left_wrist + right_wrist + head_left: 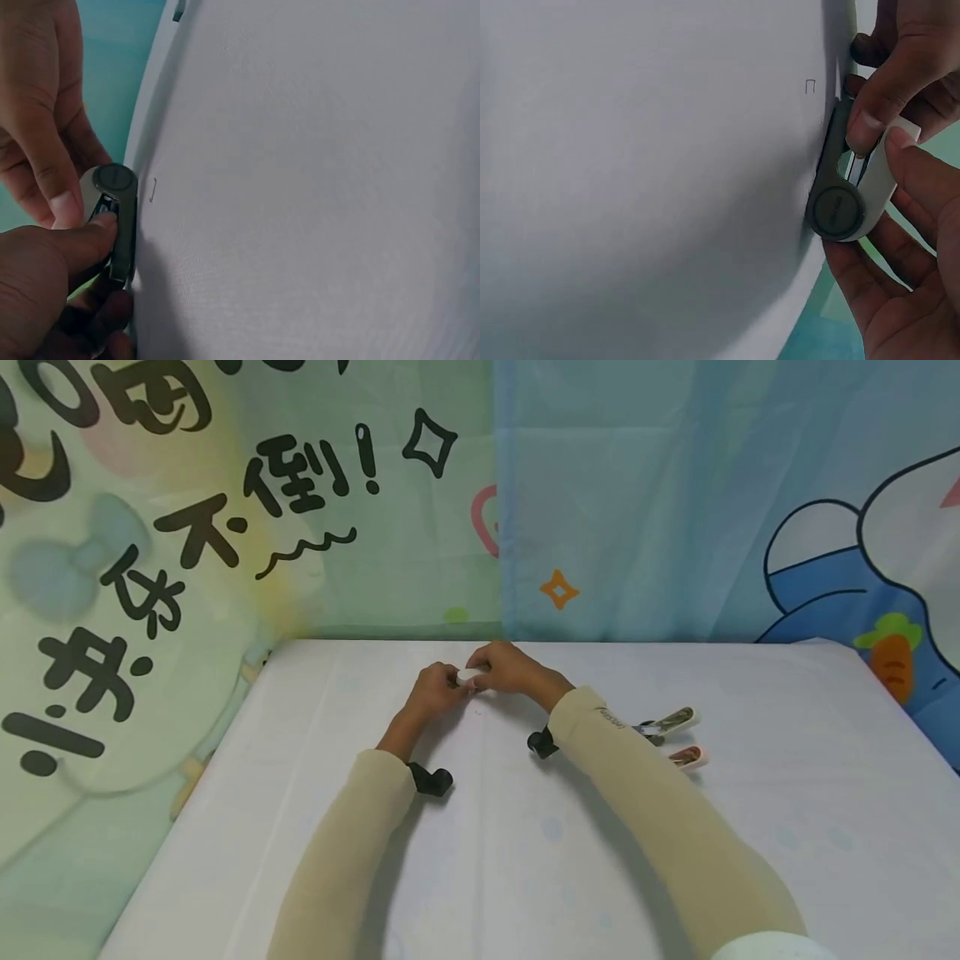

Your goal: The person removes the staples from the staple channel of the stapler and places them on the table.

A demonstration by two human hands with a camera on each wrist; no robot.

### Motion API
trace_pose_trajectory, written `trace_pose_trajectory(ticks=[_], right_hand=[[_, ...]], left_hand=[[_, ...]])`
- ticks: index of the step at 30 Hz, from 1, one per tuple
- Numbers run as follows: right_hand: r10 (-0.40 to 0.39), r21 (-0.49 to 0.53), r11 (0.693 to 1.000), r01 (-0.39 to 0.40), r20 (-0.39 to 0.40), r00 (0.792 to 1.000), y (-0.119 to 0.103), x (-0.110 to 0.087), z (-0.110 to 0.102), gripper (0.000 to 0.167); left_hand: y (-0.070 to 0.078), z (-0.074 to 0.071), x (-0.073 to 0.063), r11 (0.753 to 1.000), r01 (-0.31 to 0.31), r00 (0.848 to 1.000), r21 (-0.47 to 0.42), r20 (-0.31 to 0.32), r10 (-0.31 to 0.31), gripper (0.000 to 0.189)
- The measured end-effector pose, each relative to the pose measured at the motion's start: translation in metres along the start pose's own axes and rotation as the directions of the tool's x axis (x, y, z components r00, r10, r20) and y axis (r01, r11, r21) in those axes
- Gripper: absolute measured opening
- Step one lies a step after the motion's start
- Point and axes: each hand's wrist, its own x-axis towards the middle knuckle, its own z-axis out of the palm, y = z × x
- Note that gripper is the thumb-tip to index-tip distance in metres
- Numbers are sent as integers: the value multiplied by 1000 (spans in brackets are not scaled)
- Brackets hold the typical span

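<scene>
Gripping a small stapler (840, 199) with both hands, near the far edge of the white-covered counter (840, 793). Pressing the thumb of the left hand (435, 695) into the gap between the stapler's two arms, and curling the fingers about the open end of the dark grey arm. Pinching the white arm with the right hand (517, 667), setting the thumb near its tip and bending other fingers in by the round hinge. Spreading the stapler's arms into a narrow V, pointing the hinge toward the right hand and the open ends toward the left. Leaving unclear any contact between the stapler and the counter.

Reaching both arms well forward, stretching the left one up from the lower middle and slanting the right one in from the lower right. Arching the right hand at the wrist, back uppermost. Wearing beige sleeves (337, 852), with black pieces (432, 781) jutting out at the wrists.

Having a loose staple (154, 190) lying on the counter near the stapler. Having a white-edged tool (677, 721) and a pinkish tool (688, 757) lying just beyond the right sleeve, partly hidden by it. Facing a green backdrop (420, 543) with black lettering, and a blue curtain (645, 527) beside it.
</scene>
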Motion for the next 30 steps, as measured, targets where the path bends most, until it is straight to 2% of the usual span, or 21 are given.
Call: trace_pose_trajectory(ticks=[3, 4, 7, 10, 15, 23, 30], right_hand=[[7, -61, 998, -6, 23, 1000, -6, -4, -3, 32], [8, -82, 997, -6, 28, 1000, -8, -6, -3, 32], [19, -110, 994, -15, 40, 999, -10, -12, -4, 31], [34, -111, 993, -29, 44, 998, -9, -19, -2, 31], [33, -110, 994, -30, 24, 999, -6, -35, 1, 27], [8, -110, 994, -7, 14, 1000, -9, -58, 6, 19], [-37, -137, 990, 37, -4, 999, -16, -83, 11, 11]], left_hand=[[1, 0, -1, 1000, -30, 999, 11, 20, 29, 27], [5, -1, -2, 1000, -19, 999, 23, 39, 19, 24], [12, -2, -6, 997, -50, 997, 66, 62, 46, 21], [19, -3, -10, 995, -61, 994, 83, 94, 53, 19], [30, -1, -15, 993, -100, 985, 55, 145, 92, 15], [41, 2, -23, 989, -136, 964, 56, 237, 119, 22], [48, 8, -32, 972, -224, 938, 75, 287, 195, 18]])
